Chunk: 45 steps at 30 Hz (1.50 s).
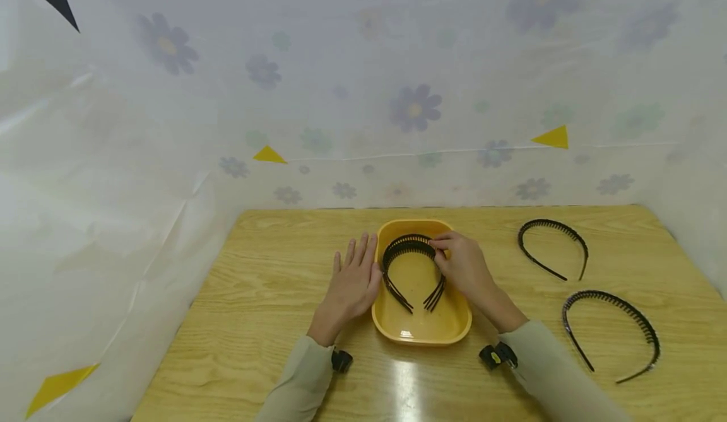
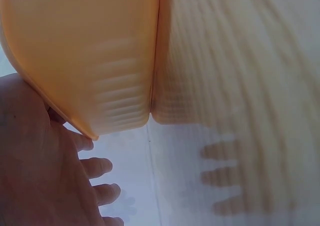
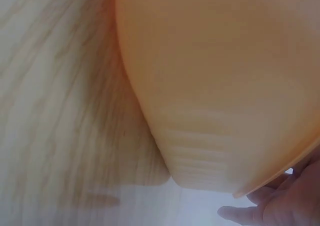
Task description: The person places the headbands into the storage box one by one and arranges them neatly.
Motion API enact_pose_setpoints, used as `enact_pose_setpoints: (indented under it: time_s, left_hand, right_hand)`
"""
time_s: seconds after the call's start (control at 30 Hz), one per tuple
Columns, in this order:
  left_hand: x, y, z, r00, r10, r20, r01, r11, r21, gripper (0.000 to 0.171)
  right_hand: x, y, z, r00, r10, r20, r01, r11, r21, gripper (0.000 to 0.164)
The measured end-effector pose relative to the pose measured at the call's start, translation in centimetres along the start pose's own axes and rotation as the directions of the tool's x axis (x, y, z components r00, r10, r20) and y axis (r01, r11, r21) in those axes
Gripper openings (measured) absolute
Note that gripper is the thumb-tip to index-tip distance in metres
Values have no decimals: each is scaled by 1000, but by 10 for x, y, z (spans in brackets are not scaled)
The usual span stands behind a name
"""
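A yellow plastic tray [image 1: 421,334] sits mid-table and holds a stack of black toothed headbands [image 1: 410,246]. My right hand [image 1: 462,264] reaches over the tray's right rim and pinches the top of the stack with thumb and fingers. My left hand [image 1: 354,280] lies flat with straight fingers against the tray's left side. The left wrist view shows the tray's outer wall [image 2: 90,51] beside my left hand [image 2: 45,176]. In the right wrist view the tray wall [image 3: 220,86] fills the frame above my right hand [image 3: 280,208].
Two more black headbands lie on the wooden table [image 1: 272,270] to the right, one further back [image 1: 553,245] and one nearer [image 1: 616,330]. A white flowered sheet [image 1: 363,94] walls in the back and sides.
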<state>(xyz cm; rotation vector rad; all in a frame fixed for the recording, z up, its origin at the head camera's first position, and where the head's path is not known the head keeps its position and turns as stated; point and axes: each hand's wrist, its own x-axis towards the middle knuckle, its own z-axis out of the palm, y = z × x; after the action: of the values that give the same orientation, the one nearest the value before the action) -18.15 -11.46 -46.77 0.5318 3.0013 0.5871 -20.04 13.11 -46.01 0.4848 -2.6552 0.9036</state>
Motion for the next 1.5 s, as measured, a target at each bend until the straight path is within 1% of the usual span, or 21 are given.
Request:
enact_pose_setpoints:
  time_s: [0.2, 0.37, 0.47, 0.67, 0.83, 1.07, 1.37, 1.5]
  left_hand:
    - [0, -1, 0, 1000, 2, -4, -2, 1000, -5, 59]
    - [0, -1, 0, 1000, 7, -7, -7, 1000, -3, 59]
    - [-1, -1, 0, 1000, 5, -2, -5, 1000, -3, 59]
    - [-2, 0, -2, 1000, 8, -1, -8, 1000, -11, 59]
    - [-2, 0, -3, 1000, 9, -3, -9, 1000, -16, 59]
    - [0, -2, 1, 1000, 8, 2, -8, 1000, -7, 60]
    - [-1, 1, -3, 1000, 1, 4, -1, 1000, 3, 59]
    - [-1, 1, -3, 1000, -1, 9, 1, 1000, 5, 59]
  right_hand:
    - [1, -3, -1, 999, -17, 46, 22, 995, -94, 19]
    - [0, -3, 1, 996, -25, 91, 40, 985, -169, 18]
    - [0, -3, 2, 994, -27, 109, 48, 980, -195, 19]
    - [-2, -6, 1, 993, -45, 106, 66, 976, -205, 18]
    - [-1, -6, 2, 993, -44, 106, 66, 974, -215, 18]
    - [-2, -7, 3, 994, -38, 103, 60, 971, -229, 18]
    - [-5, -9, 2, 993, -54, 106, 82, 955, -284, 16]
    - [-5, -9, 1, 993, -68, 101, 94, 952, -290, 15]
